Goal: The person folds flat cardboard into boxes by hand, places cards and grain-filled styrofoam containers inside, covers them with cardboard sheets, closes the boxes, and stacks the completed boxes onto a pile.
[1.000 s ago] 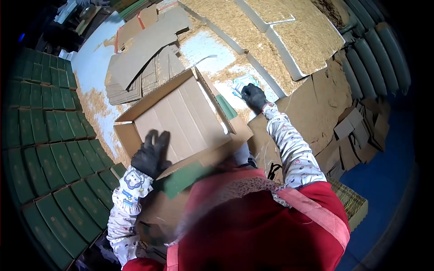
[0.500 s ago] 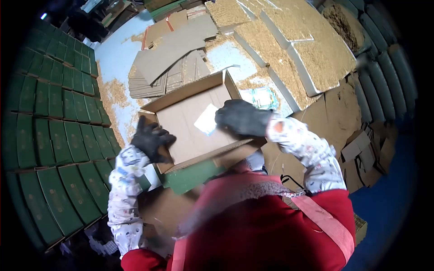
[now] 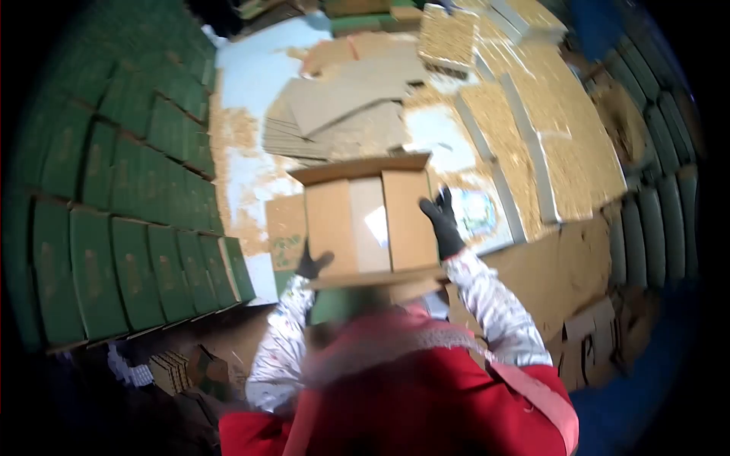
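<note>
From where I stand, there is only the head view to follow, and in it the cardboard box (image 3: 357, 166) has changed much in half a second. Before, its inside was lying open and the right hand (image 3: 445, 228) was within it, together with a white slip of paper (image 3: 376, 226). Now this slip lies alone on the bottom of the box, and the left flap (image 3: 330, 228) and the right flap (image 3: 411, 220) are folded inward, so only a strip in the middle remains uncovered. The slip shows in this strip, and its right part seems to go under the right flap. The right hand is now at the right edge of the box, with thumb and fingers spread, not closed. The left hand (image 3: 313, 264) is at the front left corner, its thumb over the left flap; whether it grips the wall, I cannot tell, because of the blur. The box is on the near side of the table (image 3: 242, 171), in front of the cardboard sheets (image 3: 350, 95), and a clear packet (image 3: 477, 211) lies just beside the right hand. I judge that the placing of the slip is finished and the inward folding is well advanced.
</note>
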Available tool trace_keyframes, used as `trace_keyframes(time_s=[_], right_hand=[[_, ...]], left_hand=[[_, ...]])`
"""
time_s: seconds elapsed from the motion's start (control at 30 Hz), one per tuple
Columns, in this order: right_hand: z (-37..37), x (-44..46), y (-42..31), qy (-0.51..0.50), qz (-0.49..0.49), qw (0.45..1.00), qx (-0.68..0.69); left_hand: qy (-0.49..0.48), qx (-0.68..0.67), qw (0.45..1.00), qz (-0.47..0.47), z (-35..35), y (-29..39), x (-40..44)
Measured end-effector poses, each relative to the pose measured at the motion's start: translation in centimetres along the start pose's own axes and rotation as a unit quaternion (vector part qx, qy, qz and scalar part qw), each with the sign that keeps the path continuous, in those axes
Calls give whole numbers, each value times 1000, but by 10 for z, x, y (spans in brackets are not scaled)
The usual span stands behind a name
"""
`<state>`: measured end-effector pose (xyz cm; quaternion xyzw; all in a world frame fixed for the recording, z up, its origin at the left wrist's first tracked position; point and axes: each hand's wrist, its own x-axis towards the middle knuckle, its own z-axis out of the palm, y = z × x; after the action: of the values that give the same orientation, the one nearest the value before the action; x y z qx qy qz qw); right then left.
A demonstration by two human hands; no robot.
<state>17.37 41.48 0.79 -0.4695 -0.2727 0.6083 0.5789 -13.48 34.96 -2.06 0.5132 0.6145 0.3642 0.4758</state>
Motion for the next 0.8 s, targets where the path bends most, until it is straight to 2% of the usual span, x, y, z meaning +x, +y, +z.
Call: trace_keyframes(time_s=[0.03,0.1,0.13,0.2,0.23,0.3,0.33,0.37,0.43,0.47,0.5,0.53,0.57,0.6,0.7,0.8], right_hand=[[13,-16,-22,-59,100,987,112],[16,-12,-18,-120,225,958,131],[19,-13,-20,-148,273,943,120],[47,-11,-49,-233,305,918,98],[67,-10,-61,-260,329,895,149],[92,6,-74,-345,282,881,157],[121,3,-97,-377,241,883,144],[144,-2,-118,-403,205,883,130],[199,-22,-168,-459,119,873,112],[228,-35,-194,-483,75,866,107],[259,-50,-221,-506,32,855,105],[296,-67,-248,-525,-7,845,105],[325,-83,-272,-542,-44,832,107],[353,-100,-295,-555,-76,821,111],[431,-142,-350,-576,-147,795,118],[495,-172,-375,-570,-150,800,113]], left_hand=[[-14,-113,991,-66,-1,-9,-7],[-11,-212,975,-59,-5,4,-22],[-7,-254,967,-33,-14,23,-28],[9,-338,939,61,-46,77,-44],[19,-367,922,122,-65,106,-60],[60,-356,894,264,-110,154,-107],[110,-314,879,340,-143,175,-141],[235,-58,895,375,-192,168,-177],[328,-46,778,534,-264,234,-232],[444,-83,670,589,-342,232,-259],[366,-140,664,636,-391,288,-278],[505,-152,577,624,-445,331,-279],[542,-17,604,583,-483,352,-301],[616,-84,585,521,-514,380,-301],[660,-20,591,463,-582,403,-279],[687,22,603,405,-610,399,-264]])
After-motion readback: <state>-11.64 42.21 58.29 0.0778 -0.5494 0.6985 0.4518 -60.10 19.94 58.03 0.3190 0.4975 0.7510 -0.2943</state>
